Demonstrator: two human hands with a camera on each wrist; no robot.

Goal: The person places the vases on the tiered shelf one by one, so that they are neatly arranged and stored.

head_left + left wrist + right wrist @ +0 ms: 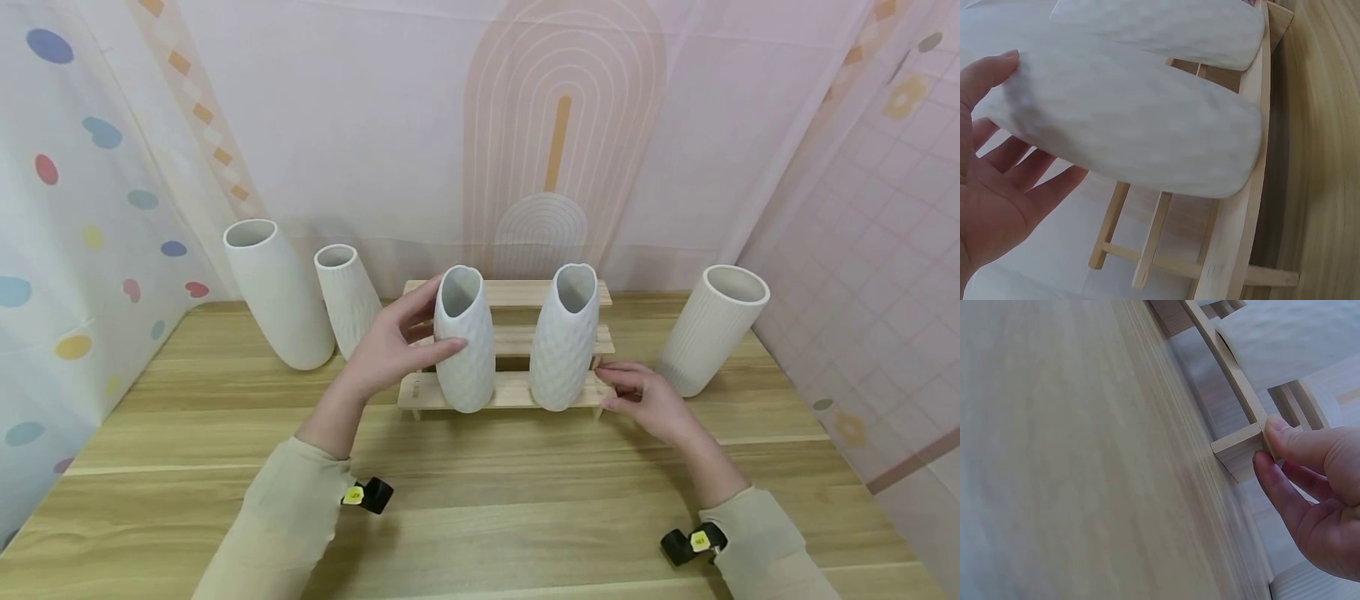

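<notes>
My left hand (386,350) grips a white dimpled vase (467,367) with a slanted mouth, thumb on its near side and fingers around the back. This vase stands on the front step of a small three-tier wooden rack (513,390). A matching white vase (564,358) stands to its right on the same step. With thumb and fingertips, my right hand (651,403) pinches the right end of that front step, as the right wrist view shows at the board's end (1260,425). In the left wrist view the held vase (1141,125) has its base on the step.
At the left stand a tall smooth white vase (281,300) and a shorter textured one (348,300), close to my left hand. A ribbed white vase (708,333) stands right of the rack. Printed cloth (360,125) hangs behind the wooden table (480,517).
</notes>
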